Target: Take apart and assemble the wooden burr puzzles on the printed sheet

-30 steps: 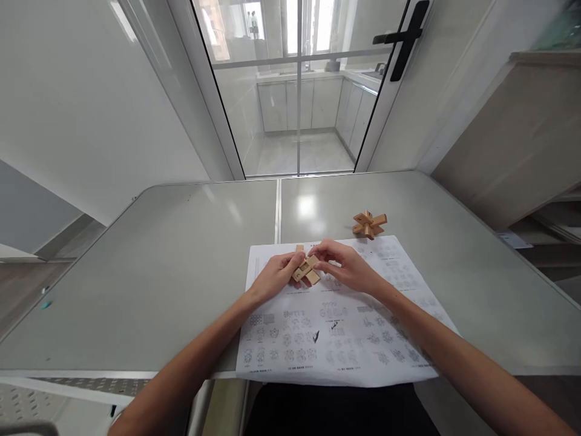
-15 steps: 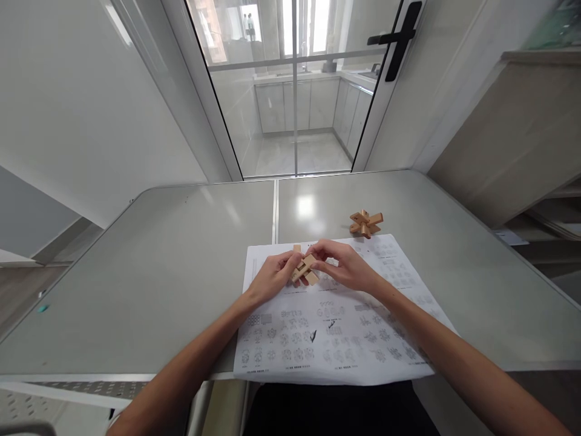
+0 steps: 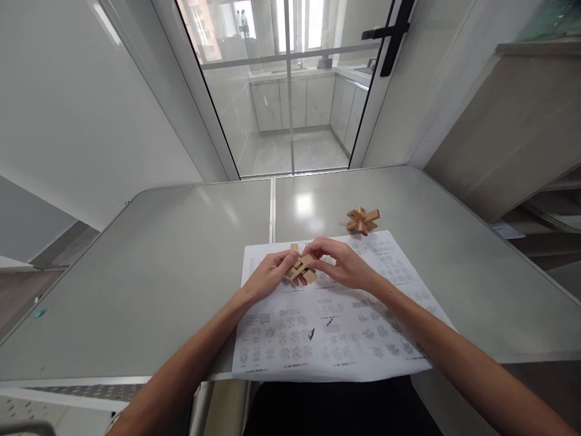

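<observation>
Light wooden interlocking puzzle pieces (image 3: 301, 266) are fitted crosswise between my two hands, above a printed sheet. My left hand (image 3: 271, 274) is closed on the puzzle's left side, its thumb on top and fingertips showing beneath. From the right, my right hand (image 3: 339, 261) pinches the upper right part of it with thumb and fingers. How far the pieces interlock is partly hidden by the fingers. The sheet (image 3: 285, 333) carries rows of small drawings and lies flat under both forearms.
A darker wooden burr puzzle (image 3: 362, 221) stands beyond the sheet's top right edge. The grey table (image 3: 190, 254) has a seam down its middle. A small teal object (image 3: 39, 313) is near its left edge. A glass door with a black handle (image 3: 394, 33) rises behind the table.
The view has shifted slightly. Both hands keep hold of the puzzle, and its pieces appear slightly shifted, with the gap in the middle looking narrower.
</observation>
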The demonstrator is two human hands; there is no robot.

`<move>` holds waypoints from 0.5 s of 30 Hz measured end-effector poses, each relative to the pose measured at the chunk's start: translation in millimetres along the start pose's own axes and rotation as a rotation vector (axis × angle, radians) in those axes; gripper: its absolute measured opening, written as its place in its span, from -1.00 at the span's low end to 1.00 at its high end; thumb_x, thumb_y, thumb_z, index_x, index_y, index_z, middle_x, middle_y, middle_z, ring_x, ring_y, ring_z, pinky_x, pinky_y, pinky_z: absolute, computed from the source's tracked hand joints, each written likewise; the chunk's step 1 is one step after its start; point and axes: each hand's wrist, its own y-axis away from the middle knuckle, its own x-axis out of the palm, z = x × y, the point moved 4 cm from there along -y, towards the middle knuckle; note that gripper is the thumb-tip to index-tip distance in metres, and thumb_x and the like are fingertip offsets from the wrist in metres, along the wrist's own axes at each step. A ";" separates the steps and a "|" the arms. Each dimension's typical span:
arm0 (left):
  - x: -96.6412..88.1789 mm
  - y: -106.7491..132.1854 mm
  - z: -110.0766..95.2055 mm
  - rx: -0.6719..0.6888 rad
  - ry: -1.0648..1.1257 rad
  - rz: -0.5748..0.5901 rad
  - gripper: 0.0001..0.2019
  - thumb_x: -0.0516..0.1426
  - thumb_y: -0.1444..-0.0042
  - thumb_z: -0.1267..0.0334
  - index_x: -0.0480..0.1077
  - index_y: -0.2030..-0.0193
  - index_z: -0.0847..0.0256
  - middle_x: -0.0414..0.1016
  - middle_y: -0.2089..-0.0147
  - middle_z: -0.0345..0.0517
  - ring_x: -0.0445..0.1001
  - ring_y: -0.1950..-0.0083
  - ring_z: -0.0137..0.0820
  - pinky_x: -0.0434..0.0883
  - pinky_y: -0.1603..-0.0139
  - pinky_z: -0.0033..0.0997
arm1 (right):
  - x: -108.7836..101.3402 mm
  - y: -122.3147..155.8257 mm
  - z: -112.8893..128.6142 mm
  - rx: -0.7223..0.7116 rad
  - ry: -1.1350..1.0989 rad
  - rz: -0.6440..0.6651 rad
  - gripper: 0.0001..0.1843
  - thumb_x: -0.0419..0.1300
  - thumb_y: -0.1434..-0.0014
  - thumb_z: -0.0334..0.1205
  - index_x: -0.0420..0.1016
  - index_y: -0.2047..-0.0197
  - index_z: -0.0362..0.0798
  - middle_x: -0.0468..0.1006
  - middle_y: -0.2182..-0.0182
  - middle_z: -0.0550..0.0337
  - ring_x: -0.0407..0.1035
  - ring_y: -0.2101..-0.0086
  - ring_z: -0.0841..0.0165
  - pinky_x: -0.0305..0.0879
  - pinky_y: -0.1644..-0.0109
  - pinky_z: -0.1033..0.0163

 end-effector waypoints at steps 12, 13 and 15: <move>-6.7 2.2 -3.9 -0.039 -0.014 0.039 -0.48 0.06 -0.40 -0.22 0.52 0.26 0.23 0.69 0.25 -0.04 0.64 0.30 -0.31 0.49 0.20 -0.37 | -0.1 7.9 5.3 -0.194 0.150 0.037 -0.82 0.14 -0.51 -0.19 0.52 -0.10 0.16 0.58 0.11 0.11 0.50 0.22 0.23 0.53 0.14 0.05; -6.8 2.2 -3.6 -0.042 -0.012 0.042 -0.47 0.06 -0.40 -0.23 0.51 0.27 0.23 0.69 0.26 -0.04 0.64 0.32 -0.31 0.49 0.21 -0.37 | 0.4 8.2 6.4 -0.202 0.149 0.031 -0.82 0.15 -0.50 -0.20 0.52 -0.10 0.16 0.59 0.11 0.11 0.51 0.21 0.22 0.54 0.13 0.04; -6.7 1.6 -0.1 -0.070 -0.005 0.028 -0.43 0.05 -0.40 -0.26 0.51 0.30 0.24 0.68 0.32 -0.03 0.62 0.36 -0.32 0.47 0.25 -0.37 | 2.3 8.6 10.3 -0.227 0.135 0.011 -0.82 0.15 -0.50 -0.24 0.55 -0.05 0.15 0.60 0.08 0.10 0.54 0.16 0.21 0.56 0.09 0.03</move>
